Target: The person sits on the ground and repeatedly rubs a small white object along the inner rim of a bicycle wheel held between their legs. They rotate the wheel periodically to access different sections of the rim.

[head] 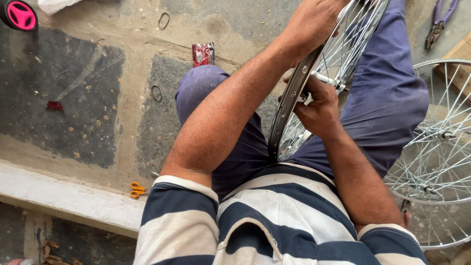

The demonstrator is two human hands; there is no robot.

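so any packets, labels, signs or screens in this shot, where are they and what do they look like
Packet: one small sachet lying on the concrete floor just beyond the person's left knee; roughly rectangular, crinkled, red with silvery patches.
No signs, screens or other labels show.

Silver spoked wheel (pixel 314 88), navy-white striped shirt (pixel 274 216), orange scissors (pixel 137 189), pink wheel (pixel 20 14)
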